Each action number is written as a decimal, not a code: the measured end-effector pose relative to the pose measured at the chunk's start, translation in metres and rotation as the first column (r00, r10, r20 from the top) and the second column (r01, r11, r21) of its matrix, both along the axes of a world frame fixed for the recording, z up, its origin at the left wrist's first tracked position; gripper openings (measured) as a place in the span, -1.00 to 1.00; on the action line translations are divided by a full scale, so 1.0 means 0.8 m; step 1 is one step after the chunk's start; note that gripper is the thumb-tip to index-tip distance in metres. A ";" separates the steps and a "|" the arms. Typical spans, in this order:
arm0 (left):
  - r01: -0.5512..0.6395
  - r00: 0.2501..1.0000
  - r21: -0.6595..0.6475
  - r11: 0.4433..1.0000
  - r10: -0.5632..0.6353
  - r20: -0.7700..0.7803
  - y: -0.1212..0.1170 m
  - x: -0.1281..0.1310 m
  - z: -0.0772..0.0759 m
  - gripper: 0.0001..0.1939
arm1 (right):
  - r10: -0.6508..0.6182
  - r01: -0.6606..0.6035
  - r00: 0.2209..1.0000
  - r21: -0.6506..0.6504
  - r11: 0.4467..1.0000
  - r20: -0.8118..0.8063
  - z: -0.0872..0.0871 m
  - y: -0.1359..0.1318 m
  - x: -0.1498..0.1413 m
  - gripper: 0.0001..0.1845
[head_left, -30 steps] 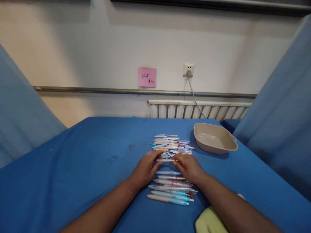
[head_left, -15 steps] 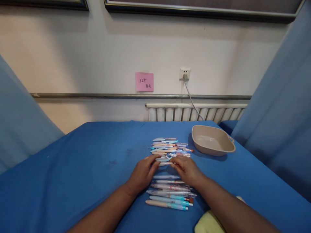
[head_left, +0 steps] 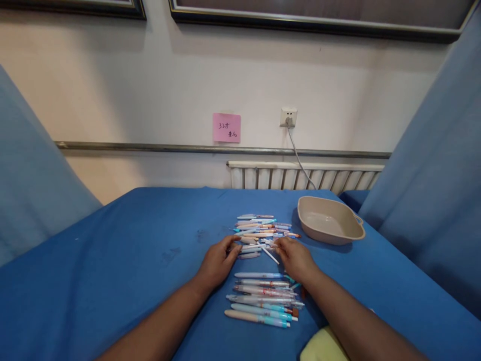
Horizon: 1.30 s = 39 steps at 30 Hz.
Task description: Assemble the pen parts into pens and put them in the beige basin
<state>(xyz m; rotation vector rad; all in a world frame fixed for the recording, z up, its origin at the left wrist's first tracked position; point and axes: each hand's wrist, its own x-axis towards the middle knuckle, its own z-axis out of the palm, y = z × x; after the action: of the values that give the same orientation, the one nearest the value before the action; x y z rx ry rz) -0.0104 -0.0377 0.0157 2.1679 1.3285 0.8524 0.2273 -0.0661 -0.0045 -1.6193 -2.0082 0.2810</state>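
Observation:
Pens lie crosswise on a blue cloth in two groups. At the left ends of the middle pens point(head_left: 251, 249) is my left hand point(head_left: 218, 263), its thumb and index finger apart and touching or nearly touching them. My right hand point(head_left: 296, 259) is at their right ends with its fingers curled together; what they hold, if anything, is hidden. A thin white stick-like piece point(head_left: 269, 254) lies slantwise between my hands. Behind them is the farther group of pens point(head_left: 257, 225), loosely stacked. Closer to me lies a spaced row of pens point(head_left: 259, 300), some with light blue ends.
A beige plastic basin point(head_left: 330, 220) stands at the back right of the blue cloth point(head_left: 150, 250). A yellow-green cloth item point(head_left: 323, 346) lies by my right forearm. Blue curtains point(head_left: 432, 165) hang at both sides. A radiator point(head_left: 308, 176) and a plugged-in cord point(head_left: 298, 158) are behind.
My hands have moved apart from a white pen they both held between them. The slanting white piece now shows in the gap. The view has shifted slightly.

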 end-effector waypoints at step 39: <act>0.247 0.947 0.007 0.969 -0.240 -0.214 -0.029 0.013 0.010 -0.76 | 0.355 -0.353 0.925 -0.037 0.935 0.134 0.016 -0.028 -0.014 -0.75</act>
<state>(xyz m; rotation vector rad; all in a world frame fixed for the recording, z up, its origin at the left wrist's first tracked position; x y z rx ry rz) 0.0002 -0.0606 0.0241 2.4422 1.1129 0.5639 0.2162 -0.0882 0.0082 -1.3037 -2.4094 0.3190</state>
